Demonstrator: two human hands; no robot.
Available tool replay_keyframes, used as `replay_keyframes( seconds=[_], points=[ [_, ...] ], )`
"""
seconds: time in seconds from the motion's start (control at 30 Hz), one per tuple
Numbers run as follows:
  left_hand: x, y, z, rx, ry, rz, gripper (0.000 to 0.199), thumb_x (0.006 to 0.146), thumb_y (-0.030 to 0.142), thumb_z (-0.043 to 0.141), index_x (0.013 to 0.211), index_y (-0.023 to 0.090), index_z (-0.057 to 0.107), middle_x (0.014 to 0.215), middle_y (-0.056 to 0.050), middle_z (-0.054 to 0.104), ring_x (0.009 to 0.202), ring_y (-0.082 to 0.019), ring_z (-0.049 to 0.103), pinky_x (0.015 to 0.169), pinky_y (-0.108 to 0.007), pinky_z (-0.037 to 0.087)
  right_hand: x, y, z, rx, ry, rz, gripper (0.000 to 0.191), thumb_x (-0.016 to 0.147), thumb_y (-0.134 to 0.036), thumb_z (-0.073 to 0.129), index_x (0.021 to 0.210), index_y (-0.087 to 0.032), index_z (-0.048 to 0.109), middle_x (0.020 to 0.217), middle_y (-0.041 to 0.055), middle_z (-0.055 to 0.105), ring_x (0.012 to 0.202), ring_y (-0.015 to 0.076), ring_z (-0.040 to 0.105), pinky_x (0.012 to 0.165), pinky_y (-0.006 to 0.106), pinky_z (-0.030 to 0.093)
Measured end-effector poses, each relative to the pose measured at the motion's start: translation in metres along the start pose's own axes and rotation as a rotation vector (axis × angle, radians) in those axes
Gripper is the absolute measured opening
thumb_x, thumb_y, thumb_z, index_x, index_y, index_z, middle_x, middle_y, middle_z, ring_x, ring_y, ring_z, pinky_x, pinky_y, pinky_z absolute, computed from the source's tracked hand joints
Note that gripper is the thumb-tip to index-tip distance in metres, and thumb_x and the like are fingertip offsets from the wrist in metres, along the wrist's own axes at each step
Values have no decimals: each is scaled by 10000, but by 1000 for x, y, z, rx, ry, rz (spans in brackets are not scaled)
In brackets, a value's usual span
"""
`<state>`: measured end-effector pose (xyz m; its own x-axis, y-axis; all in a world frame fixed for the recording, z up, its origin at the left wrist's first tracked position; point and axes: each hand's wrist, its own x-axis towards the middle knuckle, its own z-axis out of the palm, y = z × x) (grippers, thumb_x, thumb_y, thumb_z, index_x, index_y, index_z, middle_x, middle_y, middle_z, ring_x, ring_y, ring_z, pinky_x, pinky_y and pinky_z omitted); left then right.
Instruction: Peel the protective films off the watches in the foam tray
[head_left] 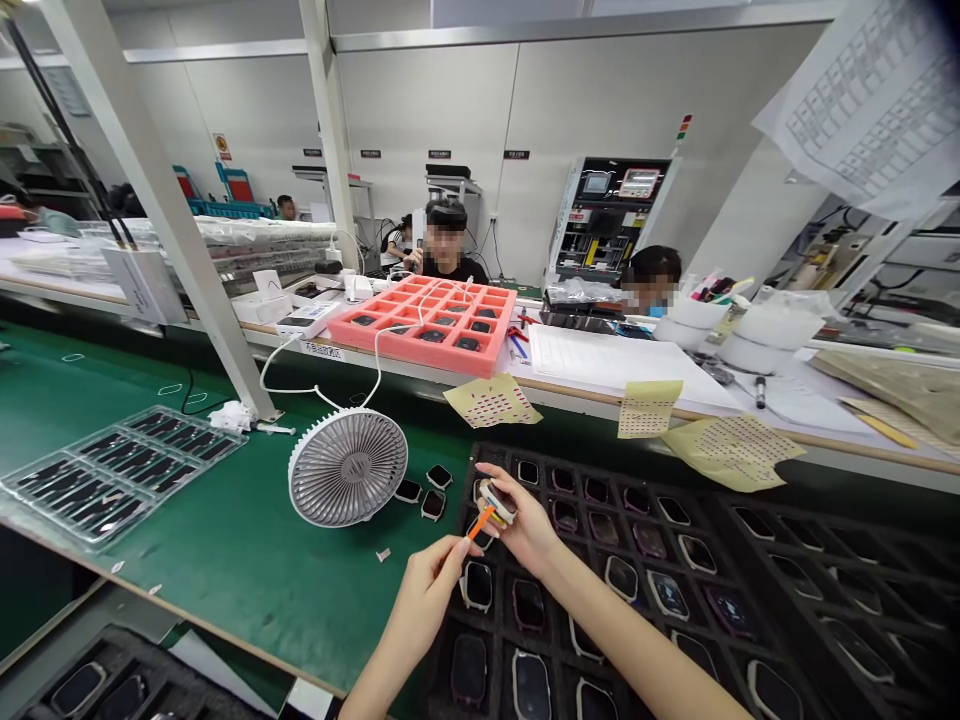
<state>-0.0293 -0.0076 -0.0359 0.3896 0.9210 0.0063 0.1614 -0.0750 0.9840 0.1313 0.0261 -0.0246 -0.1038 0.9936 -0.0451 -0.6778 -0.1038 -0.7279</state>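
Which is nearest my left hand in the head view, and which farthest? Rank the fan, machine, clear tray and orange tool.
Nearest to the left hand first:
1. Orange tool: held in its fingertips.
2. Fan: ahead, to the left.
3. Clear tray: farther left.
4. Machine: far background, to the right.

Label (323,352) on shelf edge (570,392): "不良品放置区"

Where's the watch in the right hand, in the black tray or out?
Out. The right hand holds the watch up over the black tray; the left hand points an orange stick at it.
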Motion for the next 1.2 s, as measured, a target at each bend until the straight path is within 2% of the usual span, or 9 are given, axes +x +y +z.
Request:
replay_keyframes(
  seconds=[0.1, 0.23, 0.43, 0.53, 0.63, 0.87, 1.0, 1.07, 1.2],
  points=[
    [0, -1, 0, 2, -5, 1, 509, 878, 577, 419, 849, 135, 669, 545, 62, 280, 501, -97, 234, 454, -221, 176, 0, 0, 0, -38, -2, -11, 213, 785, -294, 618, 954, -174, 670, 546, -42, 512, 396, 76, 376, 365, 208, 318],
    [1, 2, -2, -15, -3, -13, 537, 866, 599, 419, 846, 125, 671, 535, 69, 247, 487, -91, 228, 443, -220, 162, -2, -3, 4, -124, -26, -2, 259, 777, -363, 683, 931, -155, 678, 475, -73, 458, 346, 45, 311, 339, 189, 280],
    [2, 13, -7, -129, -88, -101, 574, 790, 670, 481, 798, 124, 657, 485, 95, 217, 415, -61, 180, 398, -212, 119, -6, -10, 6, -175, -88, 59, 290, 755, -370, 719, 919, -132, 688, 424, -86, 425, 322, 33, 271, 314, 177, 216],
    [4, 15, -7, -211, -145, -149, 572, 748, 690, 525, 796, 134, 648, 472, 109, 220, 388, -45, 151, 373, -200, 121, -9, -9, 8, -63, -94, 114, 283, 765, -342, 713, 952, -131, 683, 464, -89, 410, 351, 24, 235, 317, 164, 179],
    [7, 9, -3, -286, -148, -150, 566, 727, 692, 557, 782, 134, 629, 482, 111, 252, 373, -28, 149, 358, -187, 125, -11, -6, 13, 106, -102, 140, 264, 771, -309, 704, 969, -139, 669, 512, -90, 383, 390, 30, 192, 306, 148, 151],
    [9, -3, 9, -393, -140, -115, 563, 721, 698, 566, 754, 137, 599, 465, 118, 264, 336, -11, 148, 336, -173, 126, -13, 1, 17, 280, -93, 189, 266, 775, -297, 701, 1005, -184, 628, 575, -86, 383, 436, 49, 214, 324, 113, 229],
    [9, -2, 10, -414, -142, -124, 555, 707, 699, 578, 740, 145, 573, 462, 121, 262, 349, -14, 134, 330, -170, 122, -12, 4, 14, 291, -57, 175, 262, 753, -285, 718, 974, -173, 635, 555, -87, 372, 429, 54, 215, 315, 123, 228],
    [11, -2, 8, -417, -139, -125, 536, 718, 688, 573, 724, 152, 558, 448, 125, 259, 343, -15, 125, 327, -170, 114, -11, 4, 14, 254, 1, 141, 246, 745, -287, 723, 943, -164, 643, 537, -93, 370, 409, 46, 189, 321, 141, 245],
    [18, 4, 1, -377, -3, -105, 516, 720, 686, 566, 644, 185, 469, 426, 135, 222, 331, -21, 122, 328, -174, 114, -10, 5, 16, 79, 152, 42, 236, 720, -305, 739, 891, -162, 660, 504, -91, 410, 382, 38, 246, 331, 165, 260]
  ],
)
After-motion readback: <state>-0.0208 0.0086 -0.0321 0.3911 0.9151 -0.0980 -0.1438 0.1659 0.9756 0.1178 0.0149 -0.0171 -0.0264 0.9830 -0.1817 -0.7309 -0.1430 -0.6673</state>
